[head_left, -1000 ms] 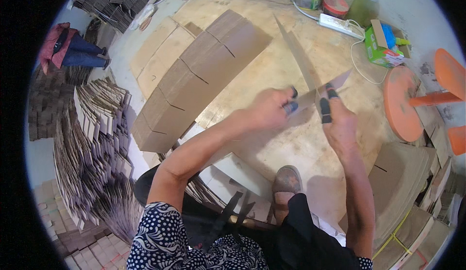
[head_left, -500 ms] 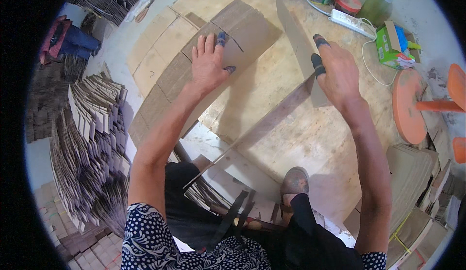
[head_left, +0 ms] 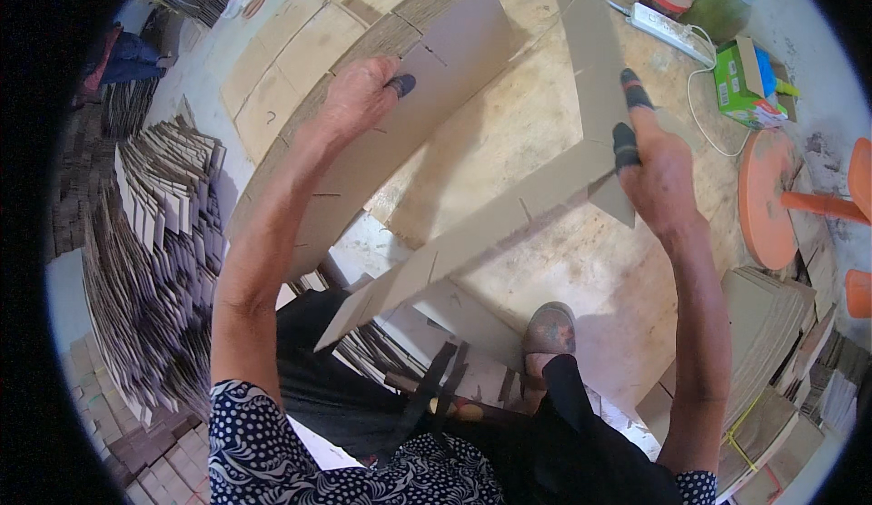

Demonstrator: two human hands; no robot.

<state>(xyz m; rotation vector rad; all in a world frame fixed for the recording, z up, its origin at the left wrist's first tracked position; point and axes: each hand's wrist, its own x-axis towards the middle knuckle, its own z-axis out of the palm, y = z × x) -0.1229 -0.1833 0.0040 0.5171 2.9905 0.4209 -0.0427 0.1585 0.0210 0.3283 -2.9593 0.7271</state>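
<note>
A row of slotted cardboard strips (head_left: 451, 44) stands on edge on the table, left of centre. At its top edge my left hand (head_left: 360, 98) is closed, its dark-covered thumb on the front strip's face and its fingers curled over the edge. How many strips it pinches is hidden. My right hand (head_left: 661, 176) grips two cardboard strips that cross beside its thumb. One of them, a long strip (head_left: 468, 228), slants down toward my lap; the other strip (head_left: 589, 64) rises away toward the far edge. Dark covers sit on the right thumb and index finger.
Flat cardboard (head_left: 286, 74) lies behind the row. Stacked strips (head_left: 154, 269) fill the left side. A power strip (head_left: 670, 33), a green box (head_left: 747, 83) and a lidded jar (head_left: 724, 4) stand far right. An orange stool (head_left: 766, 201) and cardboard piles (head_left: 767, 323) are at right.
My left hand, earlier flat with spread fingers on the row, has curled over its top edge, and the front strip's face has turned into view. The right hand has shifted right, tilting its crossed strips.
</note>
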